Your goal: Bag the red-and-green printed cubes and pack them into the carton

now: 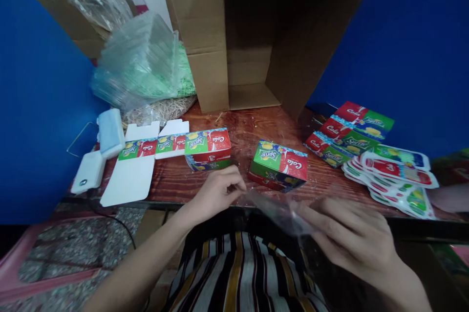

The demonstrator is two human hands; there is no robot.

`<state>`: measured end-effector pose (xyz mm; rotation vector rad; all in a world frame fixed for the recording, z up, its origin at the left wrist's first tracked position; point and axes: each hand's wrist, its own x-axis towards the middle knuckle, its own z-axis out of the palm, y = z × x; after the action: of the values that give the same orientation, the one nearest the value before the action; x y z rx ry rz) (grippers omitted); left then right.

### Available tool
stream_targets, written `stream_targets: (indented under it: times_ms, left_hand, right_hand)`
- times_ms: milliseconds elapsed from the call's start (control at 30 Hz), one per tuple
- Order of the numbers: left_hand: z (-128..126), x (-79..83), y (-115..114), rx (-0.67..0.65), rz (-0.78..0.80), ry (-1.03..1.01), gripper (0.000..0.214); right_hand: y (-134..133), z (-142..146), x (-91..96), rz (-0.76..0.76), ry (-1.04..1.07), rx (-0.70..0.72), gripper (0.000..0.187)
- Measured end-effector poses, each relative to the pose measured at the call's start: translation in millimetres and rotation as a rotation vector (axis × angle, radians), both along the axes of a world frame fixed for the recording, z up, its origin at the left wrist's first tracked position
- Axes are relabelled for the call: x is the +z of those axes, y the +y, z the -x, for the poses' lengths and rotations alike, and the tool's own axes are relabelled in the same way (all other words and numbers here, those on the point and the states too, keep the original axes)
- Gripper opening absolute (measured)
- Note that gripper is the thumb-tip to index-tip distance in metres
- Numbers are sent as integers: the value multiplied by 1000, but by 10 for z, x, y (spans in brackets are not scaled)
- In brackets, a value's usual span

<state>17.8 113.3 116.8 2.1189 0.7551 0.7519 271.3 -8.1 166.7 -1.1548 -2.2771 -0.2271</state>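
Note:
A clear plastic bag (276, 214) stretches between my two hands in front of the table edge. My left hand (222, 189) is closed in a pinch at the bag's left end. My right hand (353, 234), blurred by motion, grips its other end between thumb and fingers. Just beyond the bag stands a folded Sprite and Cola box (278, 165) on the table. Behind my left hand is a second such box (207, 149), near partly unfolded cartons (128, 180) with white flaps.
A large open cardboard box (205, 77) stands at the back. Clear plastic trays (142, 53) are piled at left, above white devices (88, 171). Several boxes (348, 133) and flat printed pieces (399, 170) lie right, beside another person's hand (449, 198). Blue panels flank the table.

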Motion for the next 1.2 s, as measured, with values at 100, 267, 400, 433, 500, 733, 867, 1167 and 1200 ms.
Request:
stream_targets:
  times_ms: [100,267,400,433,500,733,867,1167,1200]
  left_hand:
    - [-25,-156,-22,128,-247,-73,19]
    - [0,-221,-78,105,-253,-252,12]
    - [61,-121,-156,39,-205,-272,14]
    - [82,-89,-174,23,-186,-267,13]
    - [134,-21,-206,-7,-136,-250,11]
    - [373,213,-255,-126,4,-228,13]
    - [464,280,-251,-158,65,-262,13]
    - [367,333,-299,-234,63,-294,16]
    - [370,333,-291,-228,58,-291,16]
  right_hand:
    - [-136,94,68,294,21,122,43]
    - [-71,184,32,779,268,312,37]
    - [182,272,-196,714,708,80,15]
    - [250,320,-254,693,776,62,16]
    - [374,442,-355,682,854,102,22]
    - [594,851,-617,831,1026,400,54]
    - [639,991,-697,928,1206,558,56]
    - [745,1171,-889,1009,1590,528,43]
    - [750,1147,-907,1011,1571,521,33]
